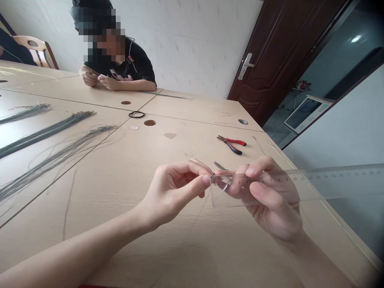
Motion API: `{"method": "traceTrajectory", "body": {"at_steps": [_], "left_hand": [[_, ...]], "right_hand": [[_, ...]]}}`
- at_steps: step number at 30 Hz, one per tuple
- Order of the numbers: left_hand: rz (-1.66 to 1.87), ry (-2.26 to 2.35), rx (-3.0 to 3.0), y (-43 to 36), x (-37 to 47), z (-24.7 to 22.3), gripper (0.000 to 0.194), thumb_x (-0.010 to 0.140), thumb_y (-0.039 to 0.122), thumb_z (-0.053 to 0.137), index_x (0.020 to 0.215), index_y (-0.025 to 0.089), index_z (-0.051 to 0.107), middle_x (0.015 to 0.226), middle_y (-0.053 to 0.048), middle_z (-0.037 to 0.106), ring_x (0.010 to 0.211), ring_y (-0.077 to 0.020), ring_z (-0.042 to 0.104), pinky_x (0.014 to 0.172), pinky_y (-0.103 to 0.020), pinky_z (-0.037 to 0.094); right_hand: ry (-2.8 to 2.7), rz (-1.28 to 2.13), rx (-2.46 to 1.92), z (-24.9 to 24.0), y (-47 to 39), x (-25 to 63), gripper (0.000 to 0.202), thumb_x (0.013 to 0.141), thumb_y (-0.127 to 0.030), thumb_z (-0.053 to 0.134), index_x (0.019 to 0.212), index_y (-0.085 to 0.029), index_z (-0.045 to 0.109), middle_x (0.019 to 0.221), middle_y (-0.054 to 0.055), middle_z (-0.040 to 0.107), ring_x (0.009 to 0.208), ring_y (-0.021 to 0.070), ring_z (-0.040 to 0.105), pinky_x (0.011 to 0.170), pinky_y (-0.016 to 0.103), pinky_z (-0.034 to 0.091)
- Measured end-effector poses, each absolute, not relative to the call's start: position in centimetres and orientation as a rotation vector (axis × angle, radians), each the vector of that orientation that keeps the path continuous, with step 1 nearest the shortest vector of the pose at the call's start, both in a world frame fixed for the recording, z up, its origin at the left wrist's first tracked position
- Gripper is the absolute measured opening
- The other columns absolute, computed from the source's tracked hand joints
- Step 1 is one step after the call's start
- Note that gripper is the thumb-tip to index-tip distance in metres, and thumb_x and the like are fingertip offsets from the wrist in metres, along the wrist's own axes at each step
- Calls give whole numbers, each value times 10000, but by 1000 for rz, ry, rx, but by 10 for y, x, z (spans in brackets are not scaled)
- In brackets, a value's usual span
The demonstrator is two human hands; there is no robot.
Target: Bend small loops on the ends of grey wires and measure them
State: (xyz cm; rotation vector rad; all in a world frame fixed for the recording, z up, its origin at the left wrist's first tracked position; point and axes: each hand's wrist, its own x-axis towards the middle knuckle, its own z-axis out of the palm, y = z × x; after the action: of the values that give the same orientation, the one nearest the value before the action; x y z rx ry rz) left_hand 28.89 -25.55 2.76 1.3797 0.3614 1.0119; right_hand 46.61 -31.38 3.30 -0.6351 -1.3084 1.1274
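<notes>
My right hand point(270, 200) grips a clear plastic ruler point(315, 182) between thumb and fingers, its low-number end towards the left. Thumb and forefinger of my left hand point(177, 192) are pinched on a thin cord point(212, 175) right at that end of the ruler. A fine strand point(204, 210) hangs below the pinch. Behind the ruler, a short pale piece shows near the right fingers; I cannot make out what it is. A pointed metal tip point(220, 165) juts out beyond the right hand, the rest of that tool hidden.
Pliers point(232, 144) with red and black handles lie past my hands. Bundles of thin grey cords point(48, 136) stretch across the table's left side. A black ring point(136, 115) rests near round table holes. Across the table point(126, 192) sits another person point(120, 64); a door point(255, 52) stands behind.
</notes>
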Motion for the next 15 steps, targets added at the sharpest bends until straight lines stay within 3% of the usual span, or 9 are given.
{"method": "traceTrajectory", "body": {"at_steps": [15], "left_hand": [[1019,370,1448,-257,286,29,140,849,178,606,719,165,657,752,7,622,685,-85,556,603,-182,471]], "right_hand": [[-1351,1097,-629,33,-313,466,130,913,-173,509,948,-263,596,808,-13,687,1055,253,626,766,404,563]]}}
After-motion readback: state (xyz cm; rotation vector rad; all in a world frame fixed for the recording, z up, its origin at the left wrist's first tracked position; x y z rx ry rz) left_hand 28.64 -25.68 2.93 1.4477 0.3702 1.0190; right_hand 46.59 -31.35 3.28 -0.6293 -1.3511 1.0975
